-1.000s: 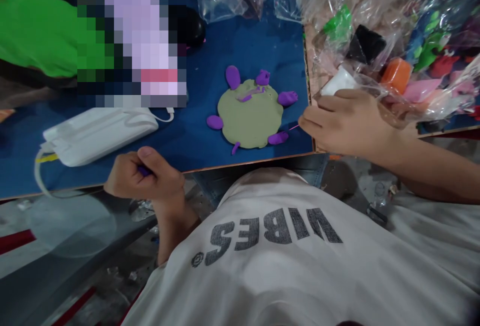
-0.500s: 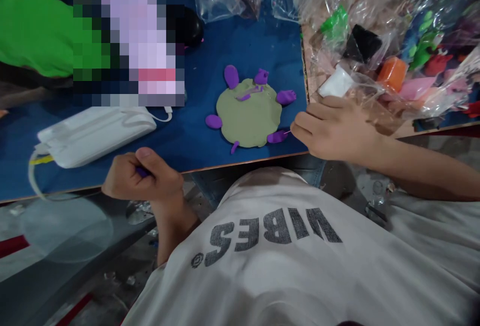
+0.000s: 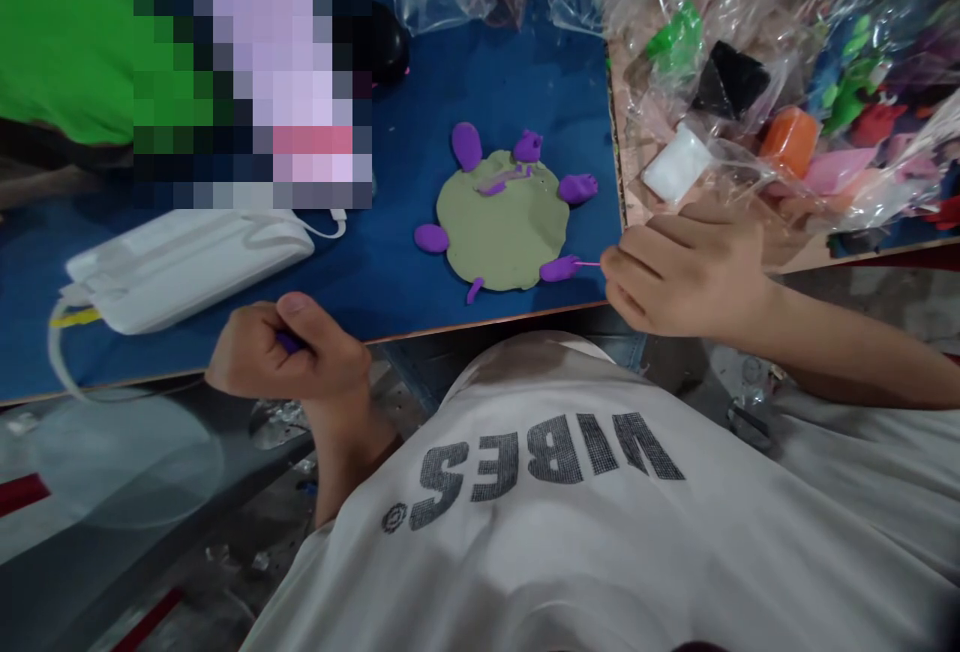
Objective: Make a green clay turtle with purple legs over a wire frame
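Observation:
A flat olive-green clay disc [image 3: 504,227] with purple clay bits around its rim lies on the blue board [image 3: 390,262] near its front edge. My right hand [image 3: 686,272] is pinched on a thin pink stick [image 3: 589,263] whose tip touches the purple lump [image 3: 559,268] at the disc's lower right. At the board's front edge, my left hand [image 3: 289,352] is a fist closed on a small piece of purple clay [image 3: 287,341].
A white pouch with a cord [image 3: 187,262] lies on the board at left. Clear plastic bags of coloured clay [image 3: 757,82] pile up at right. A person in a green sleeve [image 3: 60,52] sits across the board. A black round object [image 3: 390,44] sits beyond.
My right hand with the stick moved in to the purple lump and has shifted slightly right, its tip still at the lump. My left fist stays put.

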The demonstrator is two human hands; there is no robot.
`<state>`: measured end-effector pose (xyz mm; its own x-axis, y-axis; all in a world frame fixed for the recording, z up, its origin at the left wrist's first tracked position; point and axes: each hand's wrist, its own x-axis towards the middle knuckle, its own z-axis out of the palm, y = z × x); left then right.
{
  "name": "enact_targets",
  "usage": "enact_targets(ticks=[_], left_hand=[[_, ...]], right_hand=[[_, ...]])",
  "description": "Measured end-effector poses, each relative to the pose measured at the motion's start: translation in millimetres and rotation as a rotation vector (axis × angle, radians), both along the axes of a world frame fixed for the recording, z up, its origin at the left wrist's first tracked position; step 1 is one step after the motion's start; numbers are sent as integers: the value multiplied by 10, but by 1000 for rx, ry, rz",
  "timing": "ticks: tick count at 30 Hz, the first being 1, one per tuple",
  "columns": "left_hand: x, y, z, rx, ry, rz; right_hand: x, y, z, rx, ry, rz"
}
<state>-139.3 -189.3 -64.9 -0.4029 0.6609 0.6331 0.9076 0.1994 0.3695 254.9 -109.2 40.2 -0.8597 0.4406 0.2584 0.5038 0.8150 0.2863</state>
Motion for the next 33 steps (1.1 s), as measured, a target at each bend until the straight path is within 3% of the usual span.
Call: enact_targets(ticks=[4,10,17,21,28,33], left_hand=[[-22,-18,-11,-5,13,-15],[-44,-37,-40,-28,29,-6],[-82,-39,-68,-14,38,-48],[-51,-42,-40,-25,19,-32],[-6,-41,14,-96,13,-48],[12,-36,167,-134,-35,-77]], right_hand=[[75,-8,-98,-55,-66,34],[377,-24,-83,-132,-107,-79],[33,-102,58,-275,-88,-196],[-81,-98,27,-237,-159,-154],[317,-171,-3,-364,-91,-247],[354,-246,-55,-312,13,-271]])
